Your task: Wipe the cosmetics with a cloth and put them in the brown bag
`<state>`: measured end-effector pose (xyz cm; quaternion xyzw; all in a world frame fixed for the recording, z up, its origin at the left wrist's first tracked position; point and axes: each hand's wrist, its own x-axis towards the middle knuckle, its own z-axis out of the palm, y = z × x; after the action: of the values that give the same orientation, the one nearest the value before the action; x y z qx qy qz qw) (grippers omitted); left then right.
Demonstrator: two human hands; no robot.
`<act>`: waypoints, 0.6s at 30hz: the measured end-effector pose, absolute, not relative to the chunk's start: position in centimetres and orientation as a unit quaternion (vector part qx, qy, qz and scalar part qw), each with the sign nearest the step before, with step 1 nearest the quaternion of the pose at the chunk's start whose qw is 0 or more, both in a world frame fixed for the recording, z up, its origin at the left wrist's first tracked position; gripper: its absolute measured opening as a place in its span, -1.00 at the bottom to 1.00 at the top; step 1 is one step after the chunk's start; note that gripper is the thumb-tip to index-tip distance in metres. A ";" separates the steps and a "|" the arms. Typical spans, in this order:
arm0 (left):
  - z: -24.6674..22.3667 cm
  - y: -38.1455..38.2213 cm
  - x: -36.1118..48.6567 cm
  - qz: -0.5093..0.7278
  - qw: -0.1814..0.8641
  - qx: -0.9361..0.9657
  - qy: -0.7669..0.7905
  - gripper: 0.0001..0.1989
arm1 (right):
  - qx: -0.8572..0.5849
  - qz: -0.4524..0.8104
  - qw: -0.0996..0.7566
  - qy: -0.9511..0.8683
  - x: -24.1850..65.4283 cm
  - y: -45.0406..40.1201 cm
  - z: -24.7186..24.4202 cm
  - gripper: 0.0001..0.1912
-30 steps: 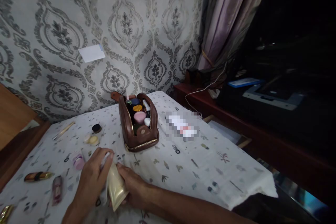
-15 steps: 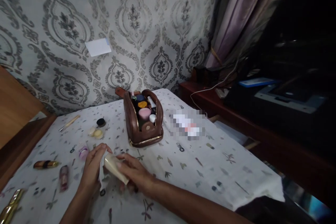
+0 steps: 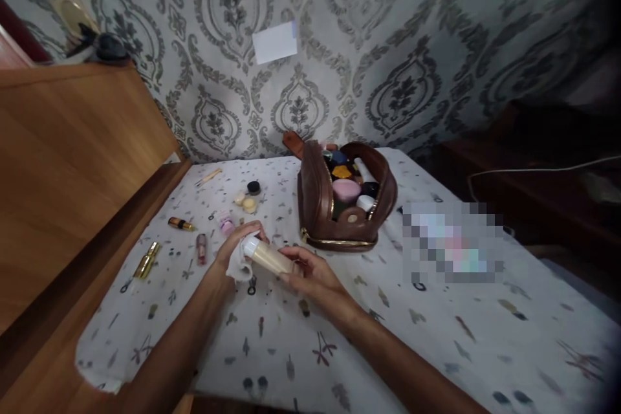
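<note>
Over the worktop (image 3: 412, 349), the right hand (image 3: 317, 278) grips one end of a cream tube (image 3: 272, 259); its white-capped end meets a crumpled white cloth (image 3: 237, 266) clasped in the left hand (image 3: 233, 244). Beyond stands an open brown bag (image 3: 339, 231) holding cosmetics (image 3: 346, 191), with a patterned wall (image 3: 298, 107) behind.

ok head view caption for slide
Left hand holds crumpled white wipe, right hand holds cream plastic tube, near brown zippered bag.
</note>
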<state>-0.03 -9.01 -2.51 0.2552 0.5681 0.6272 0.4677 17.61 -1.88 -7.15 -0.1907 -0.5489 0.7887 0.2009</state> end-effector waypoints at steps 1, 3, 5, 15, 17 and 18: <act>-2.6 -9.0 0.0 0.635 0.480 0.247 0.552 -0.75 | -0.189 0.802 0.198 -0.532 17.6 -2.0 -7.1 -0.45; -2.8 -8.9 0.2 0.652 0.497 0.225 0.526 -0.78 | -0.188 0.824 0.199 -0.496 17.7 -2.3 -6.8 -0.46; -3.1 -8.8 0.3 0.667 0.504 0.202 0.510 -0.79 | -0.193 0.838 0.206 -0.467 17.7 -2.4 -6.6 -0.47; -3.0 -8.5 1.9 0.761 0.430 0.109 0.474 -0.66 | -0.203 0.855 0.202 -0.433 17.7 -2.2 -6.3 -0.56; -2.8 -8.6 2.4 0.783 0.386 0.115 0.474 -0.63 | -0.199 0.860 0.189 -0.429 17.8 -2.3 -6.2 -0.54; -2.7 -8.7 2.7 0.783 0.369 0.126 0.485 -0.60 | -0.195 0.864 0.180 -0.427 17.9 -2.3 -6.1 -0.51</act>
<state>2.67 -8.71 -2.75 0.1263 0.4848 0.7829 0.3689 17.90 -2.33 -6.15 -0.1954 -0.4269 0.8644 0.1801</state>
